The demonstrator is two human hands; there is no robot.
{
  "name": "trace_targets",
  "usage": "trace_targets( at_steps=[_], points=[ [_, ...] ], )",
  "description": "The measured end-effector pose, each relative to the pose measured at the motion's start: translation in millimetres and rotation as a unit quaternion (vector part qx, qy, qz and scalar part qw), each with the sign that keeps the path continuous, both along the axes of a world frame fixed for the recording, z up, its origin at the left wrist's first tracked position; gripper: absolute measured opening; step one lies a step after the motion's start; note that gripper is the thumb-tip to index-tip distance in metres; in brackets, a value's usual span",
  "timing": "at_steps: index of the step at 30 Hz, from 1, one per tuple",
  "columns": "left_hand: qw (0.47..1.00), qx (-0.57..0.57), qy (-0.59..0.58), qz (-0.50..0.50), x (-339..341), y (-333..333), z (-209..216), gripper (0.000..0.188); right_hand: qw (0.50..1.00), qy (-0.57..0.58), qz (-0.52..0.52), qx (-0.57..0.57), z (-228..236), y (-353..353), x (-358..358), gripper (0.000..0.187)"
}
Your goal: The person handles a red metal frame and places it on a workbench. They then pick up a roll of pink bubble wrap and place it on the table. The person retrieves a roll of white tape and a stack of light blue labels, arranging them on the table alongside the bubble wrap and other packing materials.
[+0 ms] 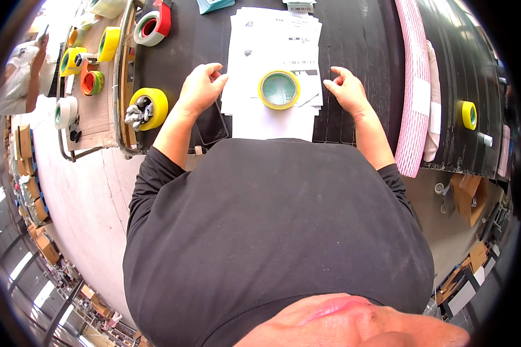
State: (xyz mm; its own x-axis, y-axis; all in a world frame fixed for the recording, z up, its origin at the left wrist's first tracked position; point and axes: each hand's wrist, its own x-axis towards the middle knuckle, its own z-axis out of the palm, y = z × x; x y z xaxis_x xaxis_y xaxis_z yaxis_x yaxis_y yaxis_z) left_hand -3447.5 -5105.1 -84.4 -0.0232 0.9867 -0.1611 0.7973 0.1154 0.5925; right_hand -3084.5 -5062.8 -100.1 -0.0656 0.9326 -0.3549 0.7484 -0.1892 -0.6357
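Note:
A stack of printed white papers (275, 49) lies on the black tabletop in front of me. On top of the sheets a roll of clear yellow tape (298, 89) rests flat. My left hand (202, 87) hovers at the stack's left edge, its fingers loosely bent and apart, with nothing in it. To the right of the papers, my right hand (348, 92) is also empty, thumb and fingers apart. A dark phone (212, 126) lies beside my left forearm, partly hidden by it.
A red-and-white tape dispenser (151, 29) and a yellow tape roll (160, 109) with grey stuff in its core sit at left. Beyond them, a side table (98, 124) bears several tape rolls. A long pink-and-white roll (414, 75) borders the right, past which another yellow tape roll (469, 115) stands.

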Motion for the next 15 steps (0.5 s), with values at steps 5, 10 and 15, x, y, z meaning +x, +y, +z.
trace_targets(
  at_steps=[5, 10, 15],
  points=[
    [0.999, -0.008, -0.025, 0.031, -10.6, 0.3, 9.2, 0.038, 1.0, 0.007, 0.01, 0.003, -11.0, 14.2, 1.2, 0.06],
    [0.998, -0.029, -0.047, 0.041, -9.6, -2.6, 1.5, 0.037, 1.0, -0.006, 0.023, -0.012, -12.8, 6.4, -8.0, 0.062],
    [0.999, -0.024, -0.043, 0.017, -8.4, 0.3, 0.4, 0.036, 1.0, 0.018, 0.025, 0.005, -18.9, 4.1, -3.0, 0.062]
  ],
)
